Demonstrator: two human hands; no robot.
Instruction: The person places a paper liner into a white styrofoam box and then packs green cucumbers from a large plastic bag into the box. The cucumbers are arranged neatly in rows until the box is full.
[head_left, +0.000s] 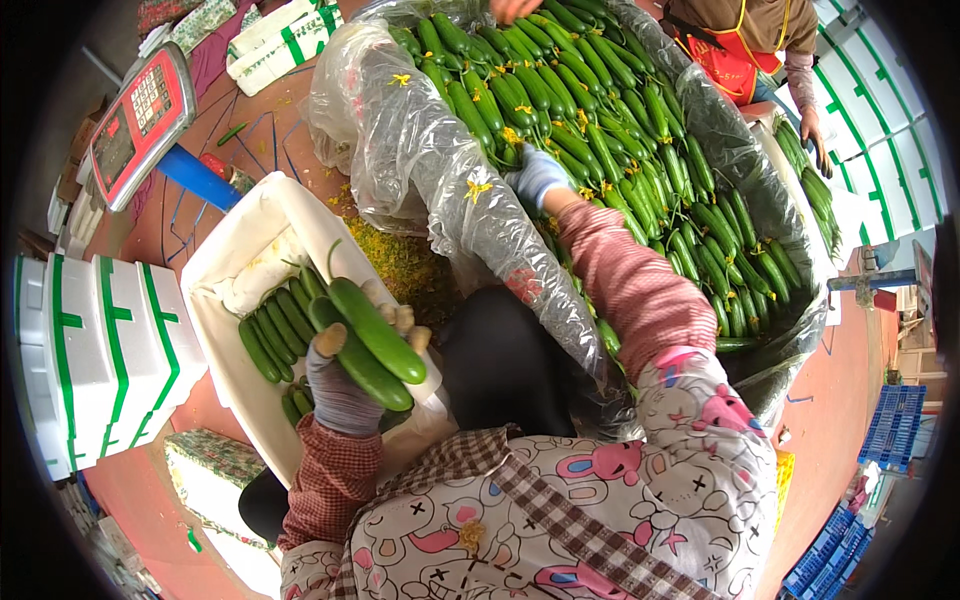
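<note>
My left hand, in a grey glove with bare-looking or stained fingertips, grips two green cucumbers over a white lined foam box. Rows of cucumbers lie in that box. My right hand, in a pale blue-grey glove, reaches into a large bin lined with clear plastic sheeting. It touches the many cucumbers heaped there, some with yellow blossoms; its fingers are partly hidden among them, so whether it grips one is unclear.
A red-framed weighing scale stands at upper left. Stacked white foam boxes with green tape are at left. Another person's hand is at the bin's far edge; a co-worker stands at upper right. Blue plastic crates lie at right.
</note>
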